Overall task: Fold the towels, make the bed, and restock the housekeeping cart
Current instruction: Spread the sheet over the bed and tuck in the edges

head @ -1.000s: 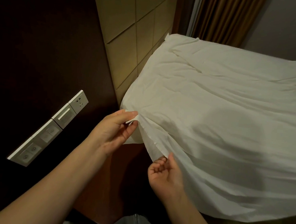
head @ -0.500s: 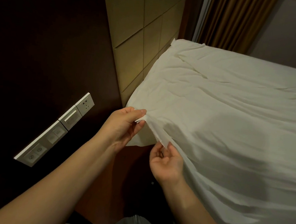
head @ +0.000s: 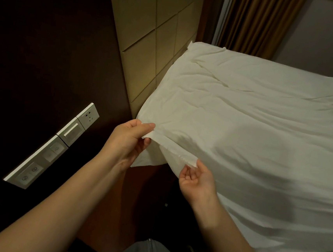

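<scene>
Now, close beside the headboard (head: 149, 43), the left hand (head: 128, 142) pinches a corner of the white sheet (head: 241, 143) while the right hand (head: 197, 179), farther from the headboard, pinches its hem; the sheet spreads away to the right of both hands.

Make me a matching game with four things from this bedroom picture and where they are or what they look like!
Things:
1 sheet
2 curtain
3 socket panel
4 left hand

Clues:
A fixed on the dark wall
B brown, hanging in folds
C white and wrinkled
D pinching the sheet's edge

Pairs: 1-C, 2-B, 3-A, 4-D.
</scene>
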A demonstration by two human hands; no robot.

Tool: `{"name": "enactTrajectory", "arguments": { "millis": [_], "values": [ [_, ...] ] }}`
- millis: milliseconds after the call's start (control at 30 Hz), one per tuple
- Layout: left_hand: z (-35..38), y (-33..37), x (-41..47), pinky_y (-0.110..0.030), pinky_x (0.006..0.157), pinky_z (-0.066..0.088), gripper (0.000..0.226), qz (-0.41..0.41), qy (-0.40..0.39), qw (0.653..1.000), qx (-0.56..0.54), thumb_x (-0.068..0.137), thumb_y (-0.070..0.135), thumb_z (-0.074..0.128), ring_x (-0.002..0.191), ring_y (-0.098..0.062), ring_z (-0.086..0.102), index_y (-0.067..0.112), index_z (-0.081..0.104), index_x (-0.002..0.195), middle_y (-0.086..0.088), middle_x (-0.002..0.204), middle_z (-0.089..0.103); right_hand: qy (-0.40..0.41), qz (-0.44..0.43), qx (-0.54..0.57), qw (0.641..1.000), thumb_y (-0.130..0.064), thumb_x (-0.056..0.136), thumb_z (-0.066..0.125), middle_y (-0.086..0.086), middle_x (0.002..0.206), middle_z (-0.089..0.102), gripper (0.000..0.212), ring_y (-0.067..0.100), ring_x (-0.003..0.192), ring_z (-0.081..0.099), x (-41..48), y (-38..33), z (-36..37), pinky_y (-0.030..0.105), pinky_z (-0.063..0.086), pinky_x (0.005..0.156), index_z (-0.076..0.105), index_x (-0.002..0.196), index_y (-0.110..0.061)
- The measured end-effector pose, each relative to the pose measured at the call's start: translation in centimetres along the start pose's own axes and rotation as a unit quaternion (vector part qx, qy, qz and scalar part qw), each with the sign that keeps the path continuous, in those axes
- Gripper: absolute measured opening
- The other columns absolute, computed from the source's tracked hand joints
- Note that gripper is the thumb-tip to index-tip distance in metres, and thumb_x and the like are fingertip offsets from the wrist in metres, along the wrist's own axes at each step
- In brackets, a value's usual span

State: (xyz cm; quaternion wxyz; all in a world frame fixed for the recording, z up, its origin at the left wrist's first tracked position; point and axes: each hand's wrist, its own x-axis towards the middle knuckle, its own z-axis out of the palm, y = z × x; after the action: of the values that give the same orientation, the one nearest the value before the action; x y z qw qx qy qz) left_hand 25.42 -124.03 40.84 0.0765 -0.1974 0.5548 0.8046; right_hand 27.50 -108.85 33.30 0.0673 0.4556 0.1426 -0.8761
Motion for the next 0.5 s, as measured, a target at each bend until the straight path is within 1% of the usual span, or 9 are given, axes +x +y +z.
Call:
{"name": "enactTrajectory", "arguments": {
  "millis": [67,133,167,233,267,333,400,433,500],
  "values": [
    [0.4,0.2,0.0,-0.011,0.041,0.041,0.035,0.01,-0.002,1.0,0.002,0.087,0.002,0.06,0.046,-0.002,0.051,0.011,0.042,0.059,-0.001,0.06,0.05,-0.008,0.017,0.021,1.0,-0.013,0.096,0.053,0.007,0.086,0.057,0.013,0.014,0.075,0.055,0.4,-0.1,0.2,0.022,0.049,0.061,0.055,0.089,-0.002],
    [0.6,0.5,0.2,-0.011,0.04,0.039,0.036,0.021,0.001,1.0,0.003,0.087,0.002,0.059,0.044,-0.001,0.049,0.011,0.04,0.059,-0.001,0.06,0.05,-0.006,0.022,0.039,0.999,-0.013,0.097,0.052,0.006,0.081,0.056,0.016,0.013,0.071,0.054,0.7,-0.2,0.2,0.019,0.052,0.048,0.054,0.085,-0.002],
    [0.6,0.6,0.3,-0.011,0.04,0.039,0.036,0.027,0.005,1.0,0.004,0.087,0.002,0.059,0.045,-0.002,0.049,0.011,0.039,0.059,-0.002,0.061,0.049,-0.001,0.021,0.046,0.999,-0.012,0.097,0.051,0.005,0.077,0.056,0.017,0.012,0.067,0.054,1.0,-0.3,0.2,0.016,0.049,0.043,0.053,0.083,-0.002],
    [0.6,0.6,0.5,-0.011,0.04,0.039,0.036,0.034,0.014,0.999,0.012,0.088,0.003,0.06,0.05,-0.004,0.047,0.011,0.039,0.059,-0.003,0.065,0.048,0.008,0.019,0.053,0.998,-0.01,0.097,0.051,0.004,0.067,0.056,0.019,0.01,0.056,0.054,1.5,-0.7,-0.1,0.013,0.045,0.037,0.051,0.079,-0.003],
    [0.5,0.5,0.6,-0.011,0.04,0.039,0.035,0.038,0.019,0.999,0.021,0.088,0.003,0.06,0.052,-0.005,0.046,0.011,0.04,0.06,-0.004,0.067,0.048,0.011,0.018,0.053,0.998,-0.009,0.097,0.051,0.003,0.064,0.055,0.019,0.008,0.052,0.052,1.8,-1.0,-0.2,0.012,0.042,0.036,0.05,0.078,-0.004],
    [0.2,0.3,0.9,-0.012,0.041,0.039,0.035,0.054,0.034,0.996,0.061,0.088,0.005,0.06,0.051,-0.007,0.043,0.011,0.04,0.06,-0.007,0.069,0.048,0.017,0.014,0.052,0.998,-0.009,0.097,0.05,0.001,0.062,0.049,0.021,0.007,0.053,0.043,2.1,-1.5,-0.6,0.011,0.038,0.036,0.047,0.076,-0.006],
    [-0.1,-0.1,1.3,-0.012,0.041,0.039,0.035,0.075,0.056,0.99,0.11,0.088,0.006,0.059,0.052,-0.009,0.043,0.012,0.041,0.06,-0.01,0.072,0.047,0.022,-0.001,0.036,0.999,-0.009,0.096,0.051,0.0,0.051,0.047,0.023,0.006,0.053,0.04,2.1,-2.1,-1.0,0.013,0.036,0.042,0.045,0.074,-0.009],
    [-0.3,-0.3,1.5,-0.012,0.041,0.038,0.035,0.084,0.065,0.986,0.127,0.089,0.007,0.059,0.054,-0.01,0.042,0.012,0.04,0.059,-0.01,0.072,0.046,0.025,-0.011,0.024,0.999,-0.01,0.096,0.052,0.0,0.051,0.048,0.023,0.006,0.052,0.041,2.0,-2.4,-1.2,0.012,0.035,0.042,0.045,0.074,-0.009],
    [-0.4,-0.8,1.7,-0.013,0.041,0.035,0.036,0.093,0.074,0.983,0.143,0.089,0.006,0.058,0.054,-0.011,0.038,0.012,0.039,0.059,-0.01,0.07,0.043,0.032,-0.041,-0.007,0.999,-0.012,0.095,0.056,0.0,0.065,0.049,0.019,0.005,0.051,0.046,1.8,-2.9,-1.5,0.012,0.037,0.038,0.048,0.077,-0.009]
  ]
}}
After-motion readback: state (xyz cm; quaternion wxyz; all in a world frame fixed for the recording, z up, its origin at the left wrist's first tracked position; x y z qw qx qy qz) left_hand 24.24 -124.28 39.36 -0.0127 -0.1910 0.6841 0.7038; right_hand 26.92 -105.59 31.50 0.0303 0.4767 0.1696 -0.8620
